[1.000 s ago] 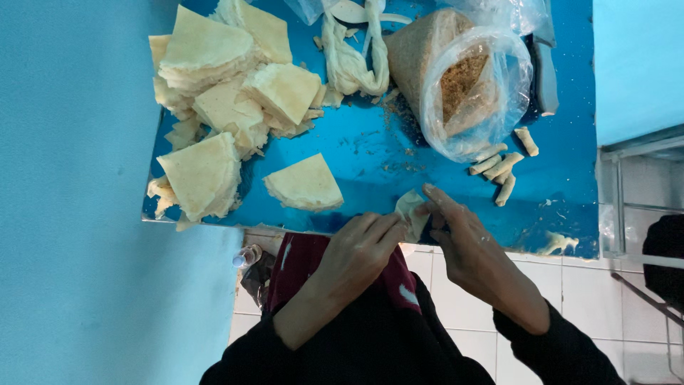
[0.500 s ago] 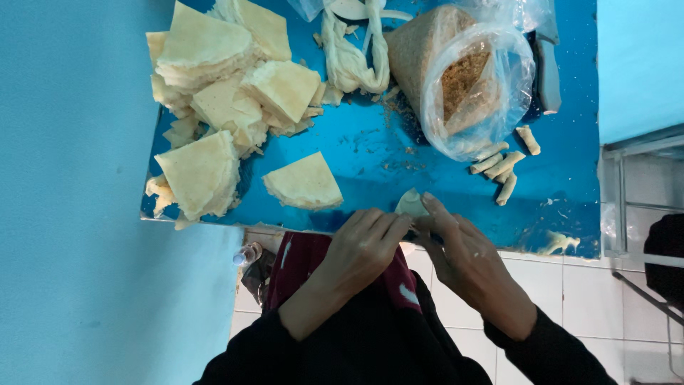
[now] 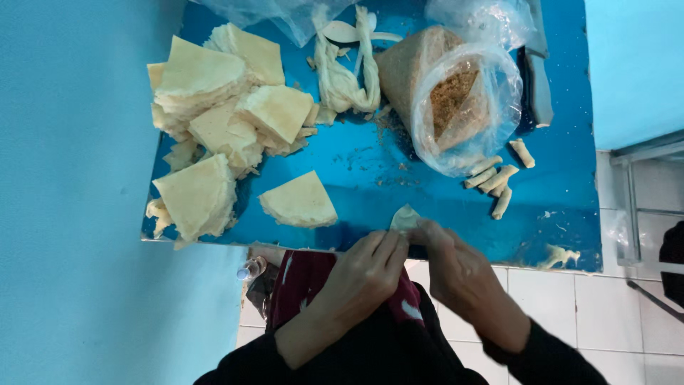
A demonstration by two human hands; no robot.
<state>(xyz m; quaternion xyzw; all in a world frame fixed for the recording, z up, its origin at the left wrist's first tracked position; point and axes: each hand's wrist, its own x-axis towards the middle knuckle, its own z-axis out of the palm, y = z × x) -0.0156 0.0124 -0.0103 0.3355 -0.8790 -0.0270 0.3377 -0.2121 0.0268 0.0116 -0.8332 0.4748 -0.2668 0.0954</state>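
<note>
While the stacks of pastry sheets [image 3: 214,121] sit piled at the left of the blue surface [image 3: 356,164], with one lone stack [image 3: 298,202] a little closer in, the action is all at the near edge. Left hand [image 3: 363,274] is curled, fingertips pinching the small wrapper [image 3: 405,217]; right hand [image 3: 456,274] meets it from the other side, thumb and fingers closed on the same piece. So both hands are grasping that wrapper between them, right at the surface's front rim, its pointed tip sticking up and away from the person. Neither hand is nearer; it lies dead between them, touching both. Further right and back, the open bag of crumbly filling [image 3: 456,107] stands well apart from the hands, the right one closer to it. Just beside the bag lie the finished rolls [image 3: 495,178], a small cluster, long axes mostly slanting.
</note>
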